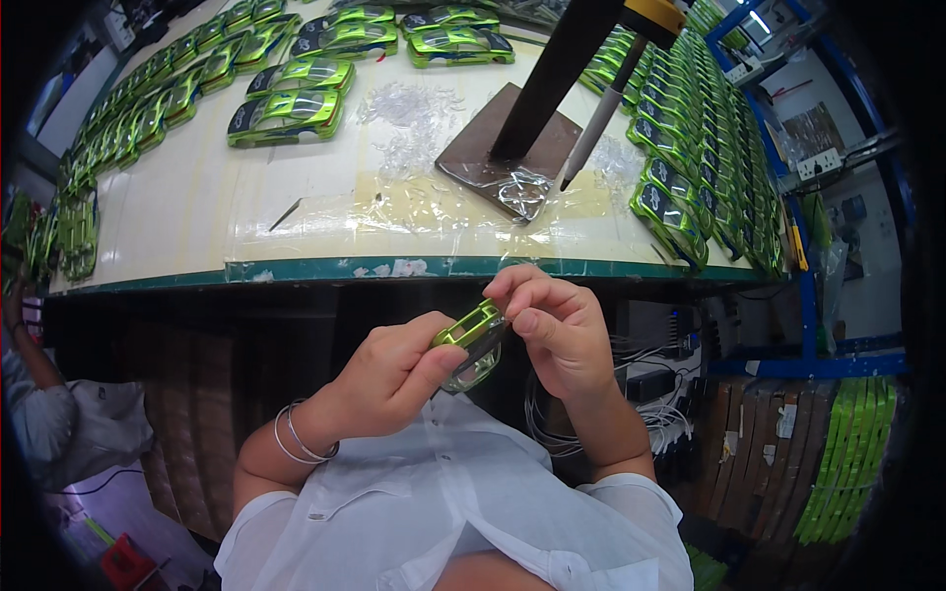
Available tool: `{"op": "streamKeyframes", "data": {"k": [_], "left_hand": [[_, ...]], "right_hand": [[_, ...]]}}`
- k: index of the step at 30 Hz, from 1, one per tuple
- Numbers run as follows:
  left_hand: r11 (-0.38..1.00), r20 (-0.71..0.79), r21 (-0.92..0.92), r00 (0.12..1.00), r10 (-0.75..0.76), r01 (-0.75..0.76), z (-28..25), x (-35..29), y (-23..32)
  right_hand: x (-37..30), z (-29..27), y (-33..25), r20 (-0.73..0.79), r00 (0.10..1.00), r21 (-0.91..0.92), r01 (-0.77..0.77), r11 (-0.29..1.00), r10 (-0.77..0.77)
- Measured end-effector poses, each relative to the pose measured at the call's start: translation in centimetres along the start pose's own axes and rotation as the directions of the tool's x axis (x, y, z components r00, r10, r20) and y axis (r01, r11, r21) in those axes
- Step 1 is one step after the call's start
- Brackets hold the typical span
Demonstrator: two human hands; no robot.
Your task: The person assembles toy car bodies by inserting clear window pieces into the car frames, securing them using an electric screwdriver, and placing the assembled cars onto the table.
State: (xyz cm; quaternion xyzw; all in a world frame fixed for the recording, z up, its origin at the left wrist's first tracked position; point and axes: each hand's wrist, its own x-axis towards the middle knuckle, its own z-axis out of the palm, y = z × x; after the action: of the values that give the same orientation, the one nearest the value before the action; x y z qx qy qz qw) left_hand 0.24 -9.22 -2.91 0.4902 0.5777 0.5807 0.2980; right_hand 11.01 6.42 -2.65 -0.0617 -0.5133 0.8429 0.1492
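Observation:
My left hand (399, 369) is closed round a shiny green toy car body shell (471, 333), held in front of my chest and below the bench edge. The shell is tilted, with its green frame end up and a dark, clear part below. At its upper right end is my right hand (552, 330), fingers bent and pinched together against the edge of the shell. Whatever lies between those fingertips is too small or too hidden to make out.
The white bench (177, 217) has a green front edge. Rows of green car shells (286, 113) stand left, far and right. Clear plastic bits (409, 113) lie mid-bench. A dark stand (507, 148) holds a hanging pen-shaped tool (596, 133). A co-worker's arm (34, 355) shows at left.

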Motion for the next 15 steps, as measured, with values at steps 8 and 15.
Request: {"op": "streamKeyframes", "data": {"k": [8, 15], "left_hand": [[0.996, 0.038, 0.071, 0.998, -0.055, 0.052, -0.8, -0.1, 1.0], [0.993, 0.051, 0.081, 0.995, -0.087, 0.083, -0.7, -0.2, 1.1]], "right_hand": [[0.0, 0.4, 0.1, 0.032, 0.995, 0.022, -0.096, 0.995, 0.095], [0.2, 0.3, 0.1, 0.026, 0.989, -0.009, -0.147, 0.989, 0.147]]}}
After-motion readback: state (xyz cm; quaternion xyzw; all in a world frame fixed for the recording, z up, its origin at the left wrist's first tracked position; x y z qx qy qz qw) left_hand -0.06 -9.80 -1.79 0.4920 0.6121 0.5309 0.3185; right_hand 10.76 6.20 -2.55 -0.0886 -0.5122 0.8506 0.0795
